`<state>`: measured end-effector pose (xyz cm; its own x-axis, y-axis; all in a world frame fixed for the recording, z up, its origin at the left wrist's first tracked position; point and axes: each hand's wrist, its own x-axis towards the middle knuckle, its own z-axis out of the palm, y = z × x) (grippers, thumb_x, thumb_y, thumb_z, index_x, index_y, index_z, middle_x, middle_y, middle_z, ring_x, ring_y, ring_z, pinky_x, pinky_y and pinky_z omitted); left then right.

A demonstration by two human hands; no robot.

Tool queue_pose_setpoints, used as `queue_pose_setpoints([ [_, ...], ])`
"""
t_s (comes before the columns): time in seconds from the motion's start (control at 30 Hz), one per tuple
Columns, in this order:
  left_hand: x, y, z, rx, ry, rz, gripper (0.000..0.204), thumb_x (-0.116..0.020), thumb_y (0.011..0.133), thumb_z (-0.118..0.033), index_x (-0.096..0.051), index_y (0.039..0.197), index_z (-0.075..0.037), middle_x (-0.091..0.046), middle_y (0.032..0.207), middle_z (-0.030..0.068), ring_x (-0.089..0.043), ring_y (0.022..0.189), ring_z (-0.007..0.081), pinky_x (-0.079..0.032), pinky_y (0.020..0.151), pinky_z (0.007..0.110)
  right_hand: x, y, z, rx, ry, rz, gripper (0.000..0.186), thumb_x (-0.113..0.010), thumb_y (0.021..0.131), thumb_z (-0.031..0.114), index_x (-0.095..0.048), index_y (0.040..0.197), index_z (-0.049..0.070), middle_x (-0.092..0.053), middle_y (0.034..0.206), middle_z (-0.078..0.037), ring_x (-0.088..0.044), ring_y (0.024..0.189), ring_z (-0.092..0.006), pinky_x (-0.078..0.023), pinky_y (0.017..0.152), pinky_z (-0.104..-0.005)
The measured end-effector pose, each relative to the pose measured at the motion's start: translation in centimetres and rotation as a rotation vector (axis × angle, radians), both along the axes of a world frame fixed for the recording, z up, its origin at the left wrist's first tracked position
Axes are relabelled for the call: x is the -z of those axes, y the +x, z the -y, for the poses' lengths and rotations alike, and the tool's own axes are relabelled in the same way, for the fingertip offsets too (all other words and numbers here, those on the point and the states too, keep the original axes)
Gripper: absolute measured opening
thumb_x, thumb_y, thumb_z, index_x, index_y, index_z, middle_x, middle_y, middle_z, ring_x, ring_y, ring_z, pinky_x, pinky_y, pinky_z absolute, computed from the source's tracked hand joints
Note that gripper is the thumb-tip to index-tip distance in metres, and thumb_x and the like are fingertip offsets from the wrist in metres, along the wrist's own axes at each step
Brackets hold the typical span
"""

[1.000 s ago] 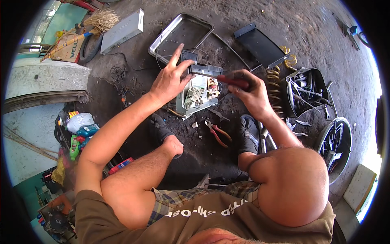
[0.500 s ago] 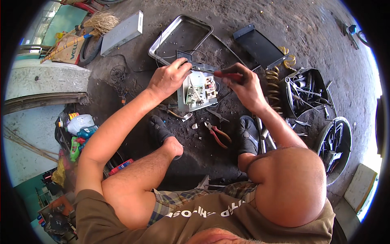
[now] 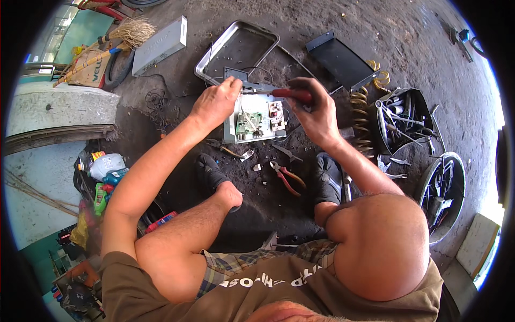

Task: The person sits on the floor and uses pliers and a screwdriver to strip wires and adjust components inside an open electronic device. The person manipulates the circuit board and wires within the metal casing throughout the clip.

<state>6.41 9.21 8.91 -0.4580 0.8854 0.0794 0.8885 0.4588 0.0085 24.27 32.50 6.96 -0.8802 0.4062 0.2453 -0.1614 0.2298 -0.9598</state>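
A pale metal chassis (image 3: 229, 132) with green circuit boards (image 3: 249, 124) and loose wires lies on the ground between my feet. My left hand (image 3: 214, 102) pinches at its far left edge, by the dark front strip; the fingertips partly hide the grip. In my right hand (image 3: 316, 112) is a red-handled screwdriver (image 3: 292, 95), held roughly level with its shaft pointing left toward my left fingertips. Where the tip meets the chassis is hard to make out. Red-handled cutting pliers (image 3: 287, 176) lie nearer me, with grey pliers (image 3: 287, 153) just beyond them.
Beyond the chassis lie a metal tray frame (image 3: 237, 24) and a black cover (image 3: 340, 61). At right are a coiled yellow hose (image 3: 360, 115), a tool-filled container (image 3: 386, 134) and a round tub (image 3: 456, 209). Bottles (image 3: 107, 165) stand left; a grey case (image 3: 160, 48) sits far left.
The chassis has turned and shifted slightly left along with my left hand. My right hand has moved a little left with the screwdriver, whose red handle now shows more.
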Motion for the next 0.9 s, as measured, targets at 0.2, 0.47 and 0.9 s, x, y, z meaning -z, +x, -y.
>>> queue_pose_setpoints([
  [0.2,0.1,-0.4,0.9,-0.079,-0.041,0.034,0.015,-0.059,0.102,-0.005,-0.050,0.114,0.000,-0.073,0.106,0.0264,-0.075,0.090,0.0475,-0.063,0.077,0.057,2.0,1.6,-0.1,-0.201,-0.301,0.204,0.023,-0.070,0.105,0.019,-0.065,0.106,-0.003,-0.070,0.082,-0.008,-0.073,0.077,-0.0155,-0.054,0.070,-0.0325],
  [0.47,-1.8,0.4,-0.1,-0.211,0.091,0.273,0.015,-0.056,0.113,-0.018,-0.049,0.117,-0.005,-0.074,0.096,0.0257,-0.073,0.093,0.0498,-0.057,0.075,0.058,10.0,2.0,5.9,-0.345,0.218,0.241,0.051,-0.085,0.092,0.025,-0.068,0.135,0.003,-0.070,0.114,-0.026,-0.074,0.095,-0.0408,-0.061,0.087,-0.0489],
  [0.9,-3.0,-6.5,-3.7,-0.243,0.257,0.262,0.028,-0.057,0.115,-0.032,-0.058,0.114,-0.004,-0.080,0.090,0.0136,-0.078,0.066,0.0251,-0.060,0.060,0.041,11.3,2.0,5.9,-0.554,0.567,0.130,0.036,-0.072,0.079,0.004,-0.060,0.114,0.004,-0.060,0.112,-0.018,-0.074,0.090,-0.0433,-0.061,0.076,-0.0530],
])
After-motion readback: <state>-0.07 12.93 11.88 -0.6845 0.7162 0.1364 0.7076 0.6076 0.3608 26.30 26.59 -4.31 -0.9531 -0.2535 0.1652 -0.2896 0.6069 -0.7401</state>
